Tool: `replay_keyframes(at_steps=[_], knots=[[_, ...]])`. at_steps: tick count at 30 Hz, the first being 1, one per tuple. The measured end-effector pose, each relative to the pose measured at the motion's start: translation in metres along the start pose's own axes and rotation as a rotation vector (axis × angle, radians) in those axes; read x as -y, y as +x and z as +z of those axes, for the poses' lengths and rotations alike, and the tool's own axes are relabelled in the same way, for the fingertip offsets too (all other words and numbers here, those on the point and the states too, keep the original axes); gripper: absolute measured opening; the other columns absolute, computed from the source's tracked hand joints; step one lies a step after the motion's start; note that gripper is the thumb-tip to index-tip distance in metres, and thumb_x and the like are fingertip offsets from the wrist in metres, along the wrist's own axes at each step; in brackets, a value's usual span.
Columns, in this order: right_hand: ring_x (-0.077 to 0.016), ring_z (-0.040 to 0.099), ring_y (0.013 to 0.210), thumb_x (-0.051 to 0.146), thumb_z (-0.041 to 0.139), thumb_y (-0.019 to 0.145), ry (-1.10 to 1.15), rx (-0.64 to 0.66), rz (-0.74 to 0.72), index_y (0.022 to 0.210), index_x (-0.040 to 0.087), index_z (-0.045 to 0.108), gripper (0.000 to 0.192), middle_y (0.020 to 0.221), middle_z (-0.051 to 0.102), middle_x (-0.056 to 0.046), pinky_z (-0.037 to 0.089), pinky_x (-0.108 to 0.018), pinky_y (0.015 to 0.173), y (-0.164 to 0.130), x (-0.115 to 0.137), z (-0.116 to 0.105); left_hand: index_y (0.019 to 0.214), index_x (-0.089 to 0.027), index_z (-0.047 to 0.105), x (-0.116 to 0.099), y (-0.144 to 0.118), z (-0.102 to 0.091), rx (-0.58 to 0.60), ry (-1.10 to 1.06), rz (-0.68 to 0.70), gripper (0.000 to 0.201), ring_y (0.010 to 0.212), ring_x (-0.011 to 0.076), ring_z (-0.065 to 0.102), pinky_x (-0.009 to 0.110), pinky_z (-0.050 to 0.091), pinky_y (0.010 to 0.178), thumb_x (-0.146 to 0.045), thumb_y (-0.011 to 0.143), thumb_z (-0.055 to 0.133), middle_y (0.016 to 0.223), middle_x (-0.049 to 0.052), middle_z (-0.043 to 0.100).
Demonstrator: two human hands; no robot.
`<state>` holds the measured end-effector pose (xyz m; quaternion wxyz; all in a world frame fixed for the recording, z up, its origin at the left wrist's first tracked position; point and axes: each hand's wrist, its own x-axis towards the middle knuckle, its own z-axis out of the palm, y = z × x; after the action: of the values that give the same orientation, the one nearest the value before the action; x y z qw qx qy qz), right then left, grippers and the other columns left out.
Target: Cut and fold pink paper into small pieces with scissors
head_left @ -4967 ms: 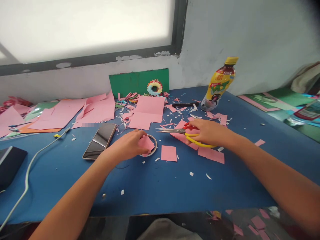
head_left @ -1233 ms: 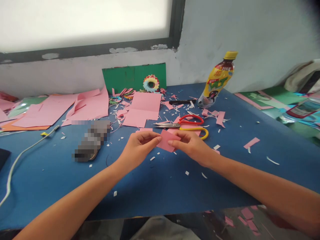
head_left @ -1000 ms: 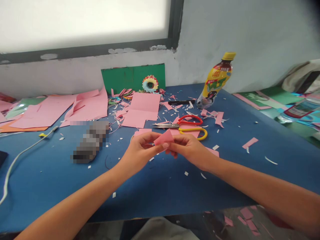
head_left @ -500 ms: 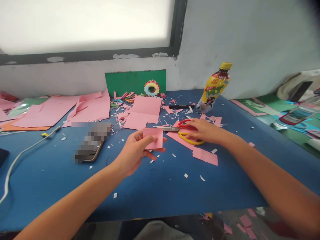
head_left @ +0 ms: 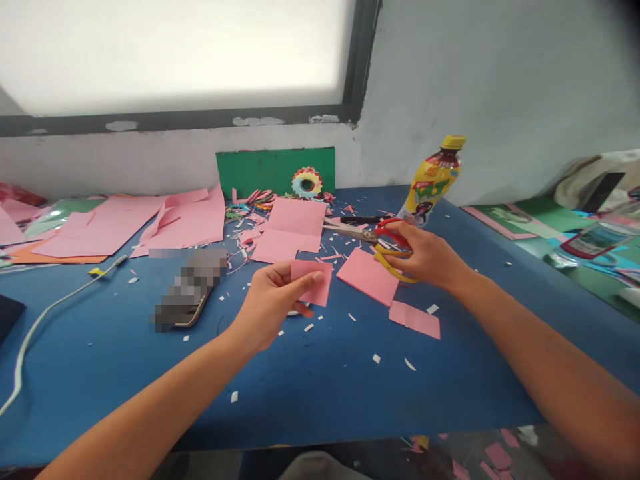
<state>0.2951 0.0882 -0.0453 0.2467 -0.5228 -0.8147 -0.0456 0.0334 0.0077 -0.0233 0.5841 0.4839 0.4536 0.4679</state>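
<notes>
My left hand (head_left: 273,297) pinches a small square of pink paper (head_left: 315,281) between thumb and fingers above the middle of the blue table (head_left: 310,380). In my right hand (head_left: 425,253) are scissors (head_left: 370,235) with one red and one yellow handle, raised over the table. Their blades point left and stand slightly apart, clear of the paper square. Below the scissors lies a pink paper piece (head_left: 369,277), with a smaller creased pink strip (head_left: 415,320) by its near corner. A larger folded pink sheet (head_left: 290,227) rests behind my left hand.
A yellow-labelled bottle (head_left: 433,180) stands at the back right beside a black pen (head_left: 365,219). On the left are a phone (head_left: 197,303), a white cable (head_left: 47,310) and large pink sheets (head_left: 95,227). A paper ring (head_left: 307,183) leans against a green board (head_left: 260,167). Paper scraps litter the table.
My right hand has lifted the scissors off the table, and the pink piece under them now shows more fully. My left hand still holds the paper square, now tilted a little.
</notes>
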Motion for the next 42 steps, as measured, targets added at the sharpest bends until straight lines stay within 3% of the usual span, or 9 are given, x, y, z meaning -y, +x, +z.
replay_keyframes(at_steps=[3, 8, 13, 27, 42], knots=[[-0.0189, 0.062, 0.067, 0.053, 0.06, 0.069, -0.03, -0.154, -0.123, 0.102, 0.02, 0.053, 0.047, 0.088, 0.066, -0.006, 0.044, -0.027, 0.056, -0.002, 0.0, -0.001, 0.076, -0.018, 0.072, 0.0, 0.0, -0.001, -0.058, 0.025, 0.085, 0.019, 0.058, 0.0102, 0.059, 0.016, 0.048, 0.046, -0.034, 0.065, 0.073, 0.066, 0.002, 0.066], [-0.0148, 0.061, 0.057, 0.05, 0.059, 0.074, -0.233, -0.476, -0.502, 0.089, 0.018, 0.05, 0.036, 0.069, 0.066, -0.004, 0.04, -0.022, 0.049, -0.003, 0.002, -0.007, 0.071, -0.021, 0.074, 0.0, 0.001, -0.005, -0.178, 0.213, 0.392, 0.008, 0.055, 0.0077, 0.054, 0.015, 0.046, 0.049, -0.027, 0.067, 0.071, 0.061, -0.001, 0.066], [-0.0116, 0.056, 0.049, 0.048, 0.06, 0.075, -0.381, -0.621, -0.609, 0.086, 0.018, 0.047, 0.035, 0.057, 0.06, 0.001, 0.038, -0.02, 0.047, -0.002, 0.003, -0.012, 0.073, -0.02, 0.074, -0.002, -0.001, -0.004, -0.22, 0.305, 0.539, 0.007, 0.056, 0.0089, 0.054, 0.016, 0.042, 0.047, -0.021, 0.068, 0.068, 0.064, 0.001, 0.068], [-0.0097, 0.054, 0.045, 0.047, 0.059, 0.076, -0.397, -0.639, -0.616, 0.085, 0.018, 0.049, 0.032, 0.052, 0.057, 0.004, 0.034, -0.019, 0.046, -0.003, 0.005, -0.012, 0.076, -0.019, 0.072, 0.003, -0.002, -0.004, -0.173, 0.342, 0.633, 0.01, 0.052, 0.0094, 0.053, 0.018, 0.042, 0.044, -0.016, 0.068, 0.067, 0.059, 0.0, 0.066], [-0.0098, 0.051, 0.046, 0.041, 0.061, 0.077, -0.409, -0.612, -0.616, 0.076, 0.019, 0.047, 0.026, 0.052, 0.056, 0.003, 0.031, -0.02, 0.045, -0.003, 0.004, -0.015, 0.07, -0.019, 0.071, 0.001, -0.001, -0.002, -0.2, 0.344, 0.618, 0.006, 0.046, 0.0084, 0.05, 0.018, 0.039, 0.04, -0.017, 0.065, 0.068, 0.055, -0.002, 0.063]])
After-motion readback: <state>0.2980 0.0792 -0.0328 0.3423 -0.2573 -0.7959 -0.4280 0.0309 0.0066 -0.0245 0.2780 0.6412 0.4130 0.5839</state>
